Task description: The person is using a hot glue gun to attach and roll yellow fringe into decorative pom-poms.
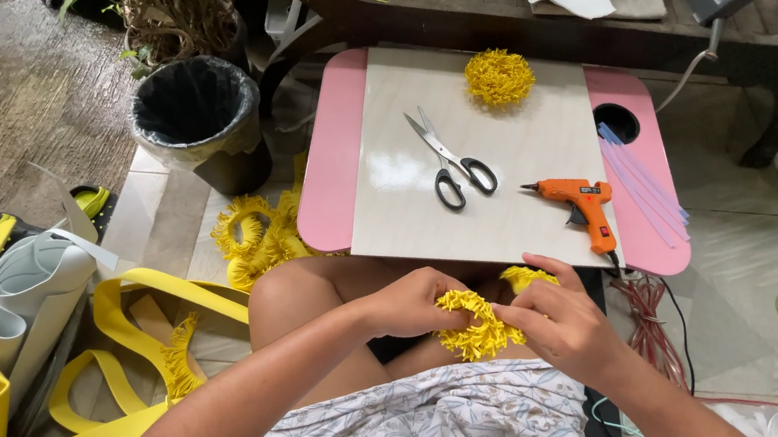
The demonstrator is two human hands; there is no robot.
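Note:
My left hand (pixel 411 302) and my right hand (pixel 559 318) meet over my lap, both gripping a rolled yellow fringed foam strip (pixel 477 324) between the fingertips. A loose end of the same yellow fringe (pixel 524 277) shows just behind my right hand. On the small lap table (pixel 489 201) ahead lie black-handled scissors (pixel 449 160), an orange glue gun (pixel 580 205) and a finished yellow fringed pompom (pixel 499 77).
Glue sticks (pixel 643 182) lie on the table's pink right edge beside a cup hole (pixel 617 121). A lined bin (pixel 198 113) stands at the left. Yellow fringe coils (pixel 257 240), yellow foam strips (pixel 113 360) and foam rolls (pixel 25 293) lie on the floor. Red cable (pixel 649 318) lies at right.

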